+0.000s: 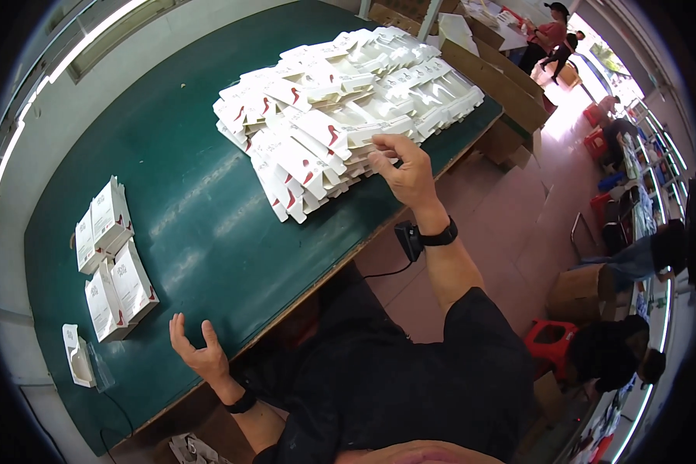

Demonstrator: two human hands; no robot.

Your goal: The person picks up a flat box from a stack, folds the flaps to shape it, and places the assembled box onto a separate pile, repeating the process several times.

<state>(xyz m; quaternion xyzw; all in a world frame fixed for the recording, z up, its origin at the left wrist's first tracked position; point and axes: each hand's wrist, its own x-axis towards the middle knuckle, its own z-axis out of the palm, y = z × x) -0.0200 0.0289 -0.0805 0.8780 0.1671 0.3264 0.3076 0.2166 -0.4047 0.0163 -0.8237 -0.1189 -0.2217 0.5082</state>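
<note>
My right hand (407, 172) hovers at the near right side of a big pile of flat white cartons (309, 127) with red shapes on them. Its fingers are loosely bent, thumb and forefinger apart, and I see nothing between them. Over the near edge of the green table, my left hand (200, 354) is spread, palm up and holding nothing. Nearest to it, on the left, stand several white folded boxes (134, 282) in a close group. A single white box with an open-looking front (77, 356) sits beyond them, next to a clear plastic piece (100, 365).
The green table (201, 193) runs from lower left to upper right along a pale wall. Brown cardboard boxes (491, 85) adjoin its far right end. A cable (124, 414) hangs over the near left corner. Red stools (551, 340) and other people are on the right.
</note>
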